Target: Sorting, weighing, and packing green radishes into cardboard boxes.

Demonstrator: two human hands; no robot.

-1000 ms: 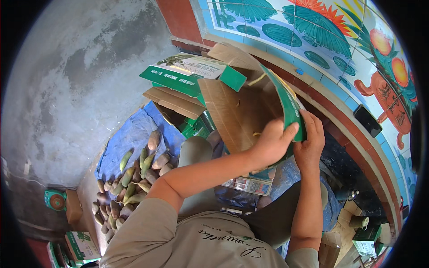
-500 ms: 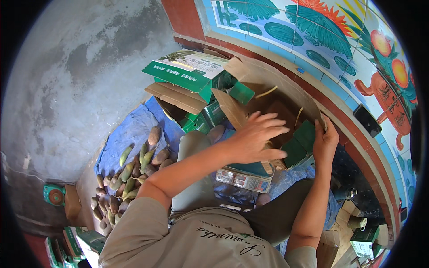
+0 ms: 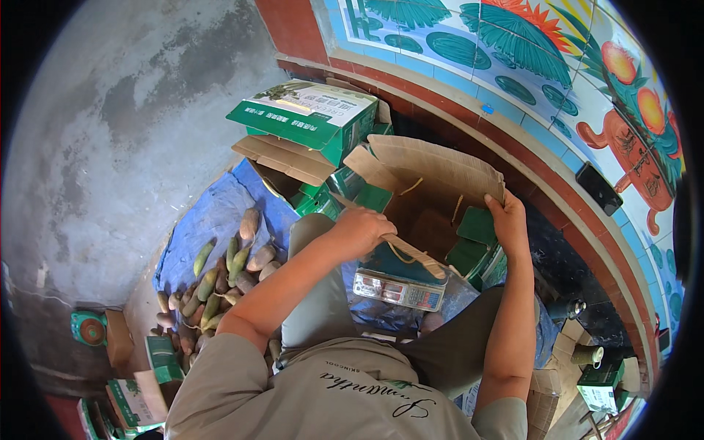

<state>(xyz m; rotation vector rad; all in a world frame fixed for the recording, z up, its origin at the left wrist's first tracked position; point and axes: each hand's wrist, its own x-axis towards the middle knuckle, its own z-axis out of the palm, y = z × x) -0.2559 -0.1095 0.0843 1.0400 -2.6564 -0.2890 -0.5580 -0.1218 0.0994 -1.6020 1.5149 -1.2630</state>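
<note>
An open cardboard box (image 3: 433, 165), brown inside and green outside, stands in front of me with its flaps raised. It appears to rest on a digital scale (image 3: 400, 290), whose display and keypad face me. My left hand (image 3: 363, 233) is closed around the near flap of the box, with its fingers curled over the edge. At the right end of the far flap, my right hand (image 3: 510, 220) pinches the cardboard between thumb and fingers. Two yellowish cord handles show, one inside the box and one by the near flap. The bottom of the box is shadowed.
Green and white boxes (image 3: 308, 114) are stacked at the far left. Several green and pinkish radishes (image 3: 209, 286) lie on a blue tarp (image 3: 194, 227) to my left. A phone (image 3: 599, 188) rests on the tiled ledge at right. Further cartons (image 3: 136, 400) stand at lower left.
My left hand has dropped from over the box opening and closed on the near flap. The box has come lower and nearer, with my right hand still on its far flap.
</note>
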